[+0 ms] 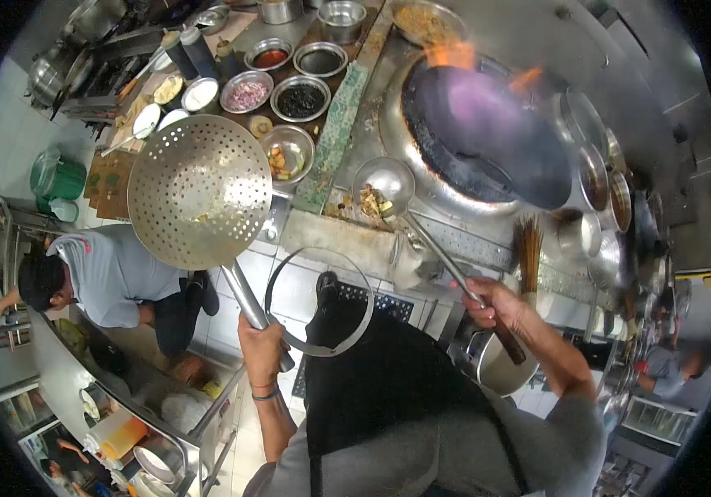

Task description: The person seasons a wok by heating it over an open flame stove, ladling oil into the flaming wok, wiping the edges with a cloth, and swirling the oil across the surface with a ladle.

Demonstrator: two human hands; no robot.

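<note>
My left hand [262, 354] is wrapped round the handle of a large perforated strainer [200, 190], whose bowl shows small bits of food. A thin metal ring [371, 302] is beside that hand; I cannot tell if the fingers also hold it. My right hand [496, 306] grips a ladle [446, 258] near its wooden handle end. Chopped pieces of food [372, 201] lie in the ladle's bowl, which is over the counter edge. Just beyond it, a dark wok [488, 141] sits tilted on the burner, with orange and purple flames around its far side.
Metal bowls of red sauce [271, 58], chopped onion [248, 93] and dark ingredients [301, 99] stand at the back left. A bamboo brush [528, 248] is right of the ladle. At left, another person [119, 273] bends low by a metal counter.
</note>
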